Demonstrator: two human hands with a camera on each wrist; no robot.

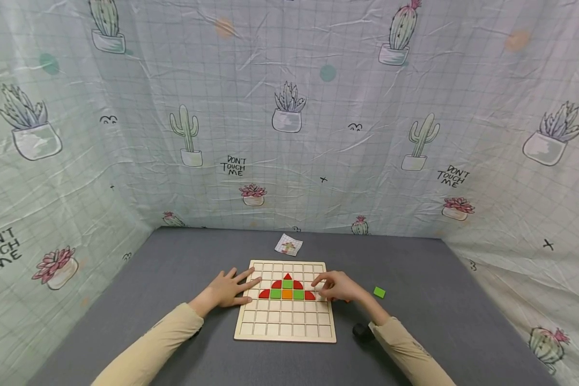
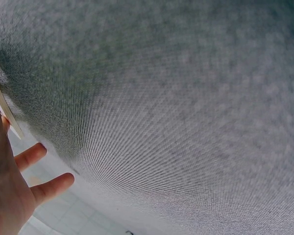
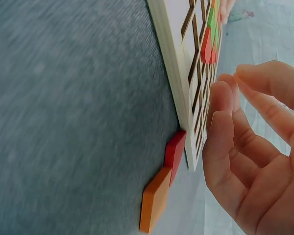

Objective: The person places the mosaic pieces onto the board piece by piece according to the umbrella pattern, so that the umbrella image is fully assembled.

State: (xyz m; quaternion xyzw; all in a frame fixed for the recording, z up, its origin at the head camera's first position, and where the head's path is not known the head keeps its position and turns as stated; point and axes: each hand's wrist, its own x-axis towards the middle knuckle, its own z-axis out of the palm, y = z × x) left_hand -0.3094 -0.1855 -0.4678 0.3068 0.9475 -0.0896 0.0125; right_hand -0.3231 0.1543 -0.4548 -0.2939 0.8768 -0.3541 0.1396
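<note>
A pale wooden grid board (image 1: 286,317) lies on the grey table, with red, green and orange tiles set in its cells. The red triangle (image 1: 288,276) tops the pattern, and an orange square (image 1: 287,294) sits in its lower row between green squares. My left hand (image 1: 227,289) rests on the board's left edge with fingers spread; its wrist view shows the fingers (image 2: 53,189) from below. Over the right edge hovers my right hand (image 1: 340,286), fingers loosely bent near the rightmost red piece (image 1: 310,295). In the right wrist view, no tile shows in the right hand (image 3: 257,147).
Beside the board's right side lie a red tile (image 3: 175,154) and an orange tile (image 3: 155,198), touching. Farther right is a loose green square (image 1: 379,292). A small printed card (image 1: 288,245) lies behind the board. A black object (image 1: 363,332) sits near my right forearm.
</note>
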